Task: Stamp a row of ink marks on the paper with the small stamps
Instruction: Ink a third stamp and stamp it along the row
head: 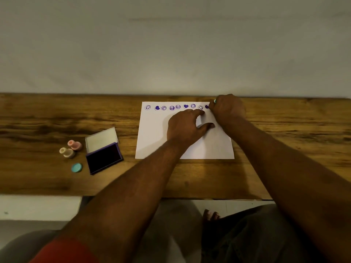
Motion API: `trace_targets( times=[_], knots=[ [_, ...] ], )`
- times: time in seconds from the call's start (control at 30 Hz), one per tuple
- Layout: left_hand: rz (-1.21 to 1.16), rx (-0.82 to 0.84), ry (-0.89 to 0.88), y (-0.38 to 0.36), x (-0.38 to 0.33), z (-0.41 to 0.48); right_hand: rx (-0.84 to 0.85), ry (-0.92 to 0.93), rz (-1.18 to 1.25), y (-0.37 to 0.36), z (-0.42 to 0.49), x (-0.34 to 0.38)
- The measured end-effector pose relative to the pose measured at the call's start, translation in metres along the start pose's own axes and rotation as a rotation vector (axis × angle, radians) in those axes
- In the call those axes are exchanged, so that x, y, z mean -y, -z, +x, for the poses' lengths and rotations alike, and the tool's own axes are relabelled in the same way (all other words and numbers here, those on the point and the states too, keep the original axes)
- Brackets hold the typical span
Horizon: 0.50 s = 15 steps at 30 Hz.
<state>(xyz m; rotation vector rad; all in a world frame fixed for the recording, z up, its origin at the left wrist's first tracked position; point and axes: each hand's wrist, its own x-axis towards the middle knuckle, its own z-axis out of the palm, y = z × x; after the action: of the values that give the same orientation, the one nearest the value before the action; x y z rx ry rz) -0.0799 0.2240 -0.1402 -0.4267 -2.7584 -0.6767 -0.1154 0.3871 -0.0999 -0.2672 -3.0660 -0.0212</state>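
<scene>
A white sheet of paper lies on the wooden table. Along its far edge runs a row of several purple ink marks, smiley faces and hearts. My left hand rests flat on the paper with fingers spread, just below the row's right end. My right hand is closed at the paper's far right corner around a small teal stamp, of which only a sliver shows. A heart mark peeks out beside that hand.
An open purple ink pad with its lid raised sits left of the paper. Beside it stand a pink stamp and a cream stamp, with a teal cap lying nearer me. A pale wall rises behind the table.
</scene>
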Motion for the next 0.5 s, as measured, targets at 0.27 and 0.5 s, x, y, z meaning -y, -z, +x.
trace_targets(
  times=[0.27,0.5],
  knots=[
    [0.029,0.011,-0.009,-0.0070,0.0007,0.0012,0.039,-0.024,0.017,0.0017,0.0006,-0.0010],
    [0.018,0.015,-0.030,-0.0095,-0.0009,0.0013,-0.008,0.017,0.014,-0.0015,-0.0010,-0.0091]
  ],
)
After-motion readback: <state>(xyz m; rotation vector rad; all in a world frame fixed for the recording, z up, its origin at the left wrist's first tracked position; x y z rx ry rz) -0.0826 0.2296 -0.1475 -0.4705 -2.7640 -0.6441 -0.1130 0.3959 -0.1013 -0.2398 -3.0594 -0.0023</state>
